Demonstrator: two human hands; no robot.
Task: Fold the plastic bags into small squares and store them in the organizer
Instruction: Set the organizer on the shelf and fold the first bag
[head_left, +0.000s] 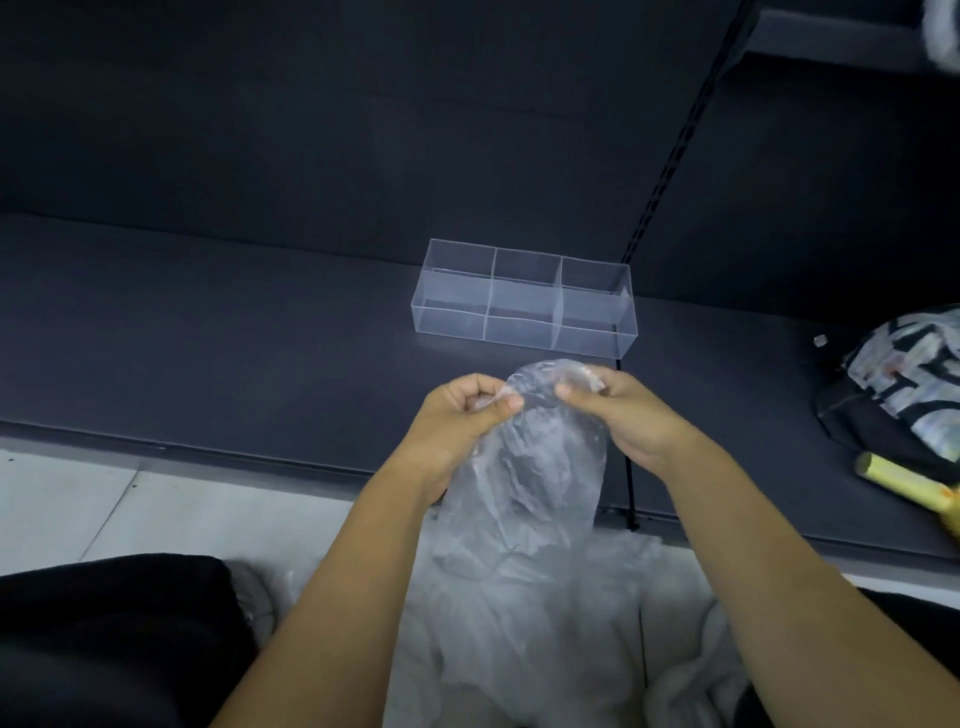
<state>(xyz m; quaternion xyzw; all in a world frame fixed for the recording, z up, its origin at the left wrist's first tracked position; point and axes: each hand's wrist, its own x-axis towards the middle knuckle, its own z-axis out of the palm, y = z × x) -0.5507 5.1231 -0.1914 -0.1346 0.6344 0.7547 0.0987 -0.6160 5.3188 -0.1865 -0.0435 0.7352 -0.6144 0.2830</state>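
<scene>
Centre frame: my left hand (462, 421) and right hand (628, 415), fingers curled, each pinch the top edge of a clear plastic bag (524, 478), so it hangs open and unfolded. Just above, the clear divided organizer (524, 301) sits within reach on the dark shelf (208, 338).

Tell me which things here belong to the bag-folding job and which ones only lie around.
Belongs to the job: plastic bag, held by the left hand and right hand; clear organizer; pile of plastic underneath.
Just lying about: patterned bag; yellow object beside it.
</scene>
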